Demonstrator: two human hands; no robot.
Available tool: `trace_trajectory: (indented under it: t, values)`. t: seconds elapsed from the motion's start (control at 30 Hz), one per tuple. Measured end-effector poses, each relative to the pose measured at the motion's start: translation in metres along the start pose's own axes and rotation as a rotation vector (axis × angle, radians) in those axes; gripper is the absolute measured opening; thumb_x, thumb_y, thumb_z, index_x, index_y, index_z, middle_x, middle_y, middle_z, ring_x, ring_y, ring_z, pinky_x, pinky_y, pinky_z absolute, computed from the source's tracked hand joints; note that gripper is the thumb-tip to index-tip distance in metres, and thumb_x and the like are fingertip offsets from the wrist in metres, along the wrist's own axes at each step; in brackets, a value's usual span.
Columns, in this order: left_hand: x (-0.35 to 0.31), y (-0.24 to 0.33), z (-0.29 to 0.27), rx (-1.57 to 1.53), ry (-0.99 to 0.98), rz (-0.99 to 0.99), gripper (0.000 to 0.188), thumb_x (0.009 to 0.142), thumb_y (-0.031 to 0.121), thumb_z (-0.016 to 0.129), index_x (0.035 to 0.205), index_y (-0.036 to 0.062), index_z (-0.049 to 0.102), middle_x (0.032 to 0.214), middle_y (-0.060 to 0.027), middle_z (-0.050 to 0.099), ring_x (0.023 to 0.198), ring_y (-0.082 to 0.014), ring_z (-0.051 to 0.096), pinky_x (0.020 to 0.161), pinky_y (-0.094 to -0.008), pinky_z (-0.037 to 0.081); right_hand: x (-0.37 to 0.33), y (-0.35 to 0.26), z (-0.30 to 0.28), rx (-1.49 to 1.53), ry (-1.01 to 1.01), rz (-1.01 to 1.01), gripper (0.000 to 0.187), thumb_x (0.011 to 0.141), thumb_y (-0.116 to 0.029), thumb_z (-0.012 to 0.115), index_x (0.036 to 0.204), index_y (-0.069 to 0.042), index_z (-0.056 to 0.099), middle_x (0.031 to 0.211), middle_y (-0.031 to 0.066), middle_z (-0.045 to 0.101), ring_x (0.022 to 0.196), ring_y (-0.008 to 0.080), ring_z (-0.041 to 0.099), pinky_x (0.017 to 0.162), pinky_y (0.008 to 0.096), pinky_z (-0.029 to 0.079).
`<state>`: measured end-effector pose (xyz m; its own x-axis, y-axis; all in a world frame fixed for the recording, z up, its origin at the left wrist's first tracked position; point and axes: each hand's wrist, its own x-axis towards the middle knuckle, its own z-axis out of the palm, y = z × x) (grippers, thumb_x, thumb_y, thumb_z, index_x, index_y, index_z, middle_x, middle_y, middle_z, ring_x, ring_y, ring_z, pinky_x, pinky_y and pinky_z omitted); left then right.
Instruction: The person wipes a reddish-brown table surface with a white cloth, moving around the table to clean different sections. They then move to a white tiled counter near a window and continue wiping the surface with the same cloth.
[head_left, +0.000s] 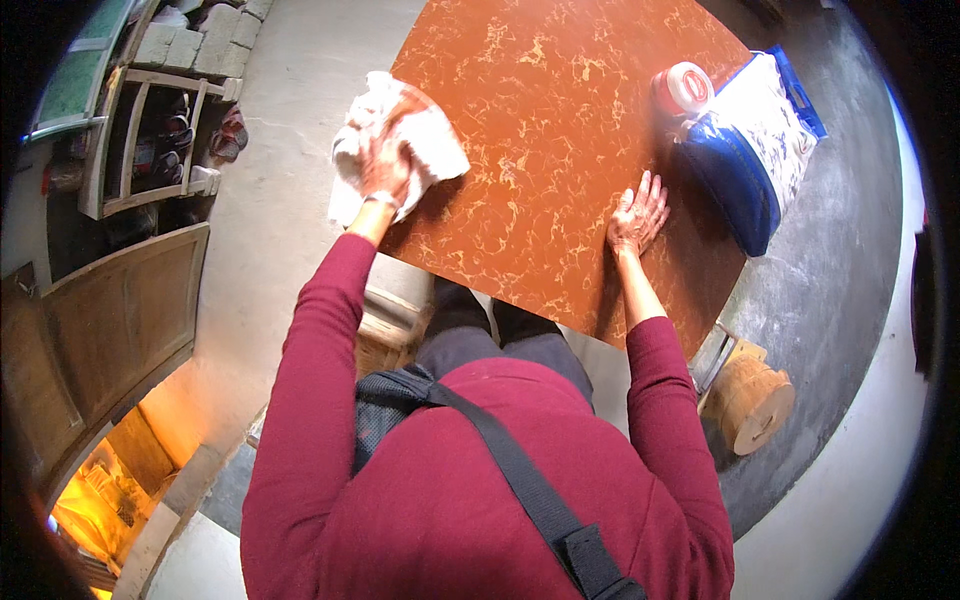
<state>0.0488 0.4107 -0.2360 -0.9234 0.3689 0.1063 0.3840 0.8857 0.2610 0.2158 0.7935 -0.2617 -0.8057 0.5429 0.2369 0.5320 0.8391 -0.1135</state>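
My left hand [387, 172] presses on a bunched white cloth [432, 135] at the left edge of the reddish-brown, gold-veined table [530, 170]. Part of the cloth hangs over that edge, and the fingers are somewhat blurred against it. Flat on the tabletop at the right lies my right hand [638, 215], fingers stretched out and holding nothing. Beyond it stand a round container with a red-and-white lid [686, 88] and a blue-and-white bag [745, 150] at the table's right edge.
A round wooden stool [755, 405] stands at the right below the table. Along the left are a wooden rack holding shoes [165, 140] and a wooden panel [125, 330]. Beneath the table's near left corner is a pale wooden piece of furniture [390, 310].
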Motion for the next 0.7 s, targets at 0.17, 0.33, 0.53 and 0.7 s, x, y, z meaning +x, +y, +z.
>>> trace_trajectory:
  t: [0.17, 0.33, 0.53, 0.7]
  values:
    - [-0.042, 0.061, 0.026, -0.166, -0.223, 0.26, 0.039, 0.085, 0.025, 0.051, 0.118, 0.0062, 0.056, 0.135, -0.0168, 0.042, 0.124, -0.0368, 0.036, 0.105, -0.0495, 0.028, 0.001, 0.001, -0.002, -0.01, -0.025, -0.001, 0.051, 0.096, -0.033, 0.036, 0.143, -0.017, 0.031, 0.15, 0.003, 0.027, 0.136, 0.027, 0.025, 0.112, 0.0479, 0.018]
    - [-0.097, -0.015, 0.0, -0.085, -0.224, 0.449, 0.044, 0.082, 0.02, 0.053, 0.122, 0.0045, 0.054, 0.143, -0.0181, 0.031, 0.137, -0.0371, 0.021, 0.109, -0.0495, 0.024, 0.001, -0.002, -0.002, 0.002, -0.035, 0.019, 0.05, 0.096, -0.032, 0.037, 0.143, -0.017, 0.03, 0.149, 0.0031, 0.028, 0.136, 0.0273, 0.026, 0.112, 0.0485, 0.018]
    - [0.004, -0.01, 0.019, 0.107, -0.203, 0.086, 0.049, 0.083, 0.023, 0.049, 0.129, 0.0064, 0.049, 0.141, -0.0193, 0.035, 0.129, -0.0396, 0.03, 0.108, -0.0514, 0.023, 0.003, -0.002, -0.001, 0.012, -0.016, 0.011, 0.05, 0.095, -0.032, 0.04, 0.142, -0.017, 0.033, 0.149, 0.0033, 0.029, 0.136, 0.0273, 0.026, 0.111, 0.0486, 0.019]
    - [0.011, 0.074, 0.05, -0.083, -0.254, 0.392, 0.038, 0.084, 0.035, 0.052, 0.114, 0.0112, 0.059, 0.141, -0.0142, 0.036, 0.125, -0.0366, 0.034, 0.105, -0.0545, 0.024, 0.005, -0.004, -0.006, 0.011, -0.032, 0.009, 0.051, 0.094, -0.032, 0.041, 0.142, -0.017, 0.033, 0.148, 0.0033, 0.029, 0.136, 0.0271, 0.026, 0.111, 0.0485, 0.02]
